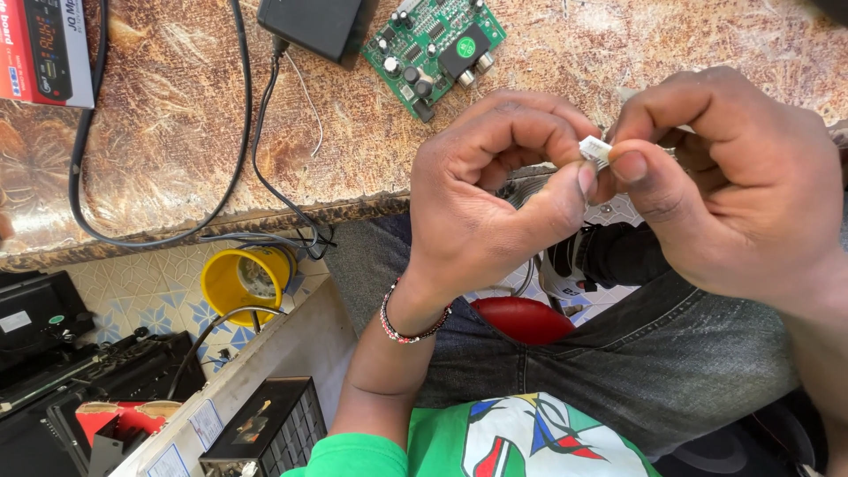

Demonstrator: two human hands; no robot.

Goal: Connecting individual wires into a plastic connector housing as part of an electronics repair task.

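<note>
While both hands are raised above the lap, a small white plastic connector (594, 148) is held between them, just in front of the edge of the counter (177, 132). The right hand (733, 185) has its grip clenched on the connector, with the thumb and the index finger pinching it from the right side. The left hand (495, 194) touches the same connector with the tip of its thumb, and its other fingers are curled over it from above, so its grip is also closed on the piece. A beaded bracelet (408, 329) sits on the left wrist.

Under the hands I see grey jeans (671, 353) and a green printed shirt (495, 442), and between the legs a red rounded thing (523, 318) which I cannot identify.

On the brown patterned counter, near above the left hand, lies a green circuit board (435, 49) with small capacitors and sockets. Just beside it stands a black box (314, 26), and black cables (247, 132) run from it over the counter edge. At the far left corner lies a red carton (44, 49). Lower on the left, on the tiled floor, stands a yellow round container (243, 283), with black devices (44, 353) near it.
</note>
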